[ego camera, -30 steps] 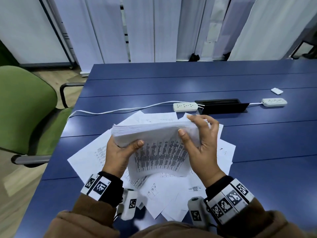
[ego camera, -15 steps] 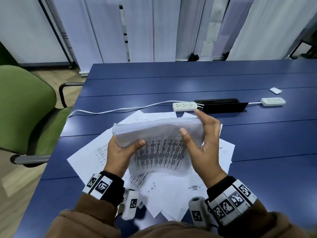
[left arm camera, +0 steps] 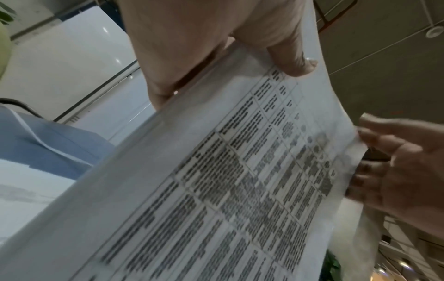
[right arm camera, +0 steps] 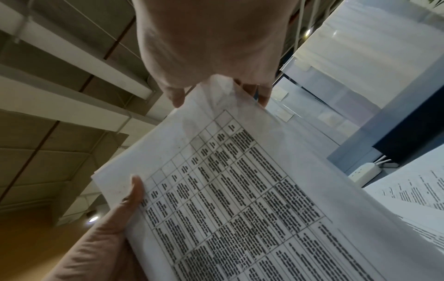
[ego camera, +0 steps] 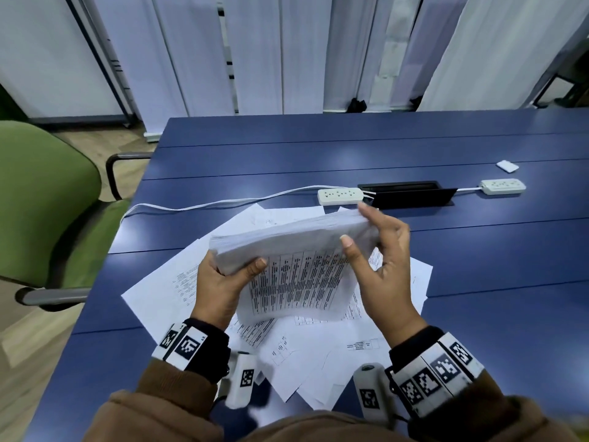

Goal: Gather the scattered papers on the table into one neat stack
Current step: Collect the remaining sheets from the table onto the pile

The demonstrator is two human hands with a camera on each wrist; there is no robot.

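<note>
Left hand (ego camera: pixel 220 285) grasping the stack of papers (ego camera: pixel 296 250) at its left end, thumb on the printed top sheet, fingers hidden behind. Right hand (ego camera: pixel 387 272) loose at the stack's right end: fingers straight, fingertips (ego camera: pixel 366 209) against the far corner, thumb lifted clear in front of the printed sheet. Stack raised off the blue table (ego camera: pixel 350 148), roughly at centre, tipped up on edge with its top edge rising toward 2 o'clock; front sheet showing a dark printed grid, bowed outward at the bottom. Seen in the left wrist view too: thumb (left arm camera: pixel 295 62) pressed on the gridded page.

Beneath the stack, loose sheets (ego camera: pixel 318 355) fanned flat on the table, overlapping, spreading from 9 o'clock round to 4 o'clock. At 12 o'clock beyond the papers, a white power strip (ego camera: pixel 339 196) just beside a black cable tray (ego camera: pixel 411 196). At 2 o'clock, a second power strip (ego camera: pixel 503 186), and near it a small white card (ego camera: pixel 506 166). At 9 o'clock, off the table's edge, a green chair (ego camera: pixel 41 199).
</note>
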